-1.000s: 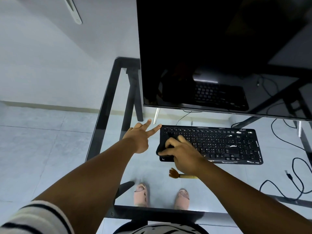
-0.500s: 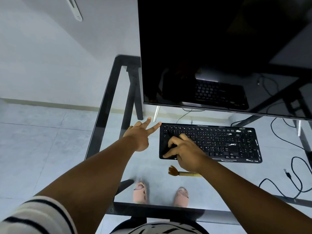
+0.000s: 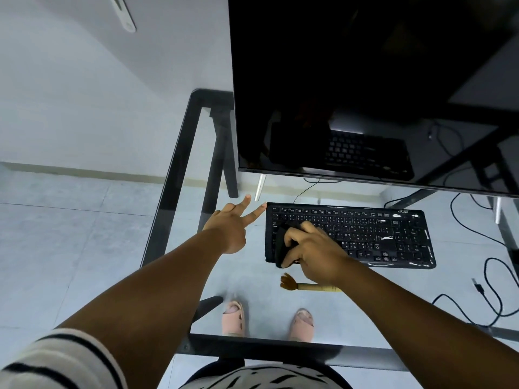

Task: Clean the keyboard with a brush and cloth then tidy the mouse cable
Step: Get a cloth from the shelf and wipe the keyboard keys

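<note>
1. The right hand point(image 3: 314, 248) grips a black cloth point(image 3: 282, 242), fingers curled around it, and presses it onto the left end of the black keyboard point(image 3: 365, 234).
2. The left hand point(image 3: 231, 223) holds nothing; two fingers point out toward the keyboard's far left corner, the rest folded in, with one fingertip just beside that corner.
3. The keyboard lies flat on the glass desk point(image 3: 179, 175), in front of a dark monitor point(image 3: 365, 80).
4. A wooden-handled brush point(image 3: 306, 286) lies on the glass just nearer the person than the keyboard, bristles pointing left, partly under the right wrist.
5. A black cable point(image 3: 488, 293) loops at the right, well apart from the hands.
</note>
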A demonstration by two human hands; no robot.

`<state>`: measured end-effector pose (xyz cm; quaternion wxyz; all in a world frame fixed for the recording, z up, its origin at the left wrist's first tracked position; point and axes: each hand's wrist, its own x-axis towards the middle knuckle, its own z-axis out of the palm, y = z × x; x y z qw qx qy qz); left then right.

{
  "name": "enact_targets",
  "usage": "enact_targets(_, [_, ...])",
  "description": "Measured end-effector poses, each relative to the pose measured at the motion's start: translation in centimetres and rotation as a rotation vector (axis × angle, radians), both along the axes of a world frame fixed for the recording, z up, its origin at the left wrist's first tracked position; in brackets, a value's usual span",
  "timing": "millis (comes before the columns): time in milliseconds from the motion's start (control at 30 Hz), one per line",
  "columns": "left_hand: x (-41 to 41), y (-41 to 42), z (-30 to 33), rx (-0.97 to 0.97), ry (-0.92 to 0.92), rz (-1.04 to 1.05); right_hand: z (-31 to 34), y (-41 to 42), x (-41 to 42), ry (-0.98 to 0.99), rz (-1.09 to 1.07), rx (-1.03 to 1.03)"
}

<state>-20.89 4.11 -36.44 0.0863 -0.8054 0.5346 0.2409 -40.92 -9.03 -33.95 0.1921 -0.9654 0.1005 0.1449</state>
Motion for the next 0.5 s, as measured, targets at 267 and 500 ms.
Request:
enact_targets(267, [0.1, 0.3, -0.1, -0.002, 0.025, -0.012, 0.4, 2.9, 1.6, -0.004, 0.06, -0.049])
enact_targets(500, [0.3, 0.4, 0.0, -0.004, 0.048, -0.012, 0.0, 0.6, -0.2, -0.052, -0.018, -0.02])
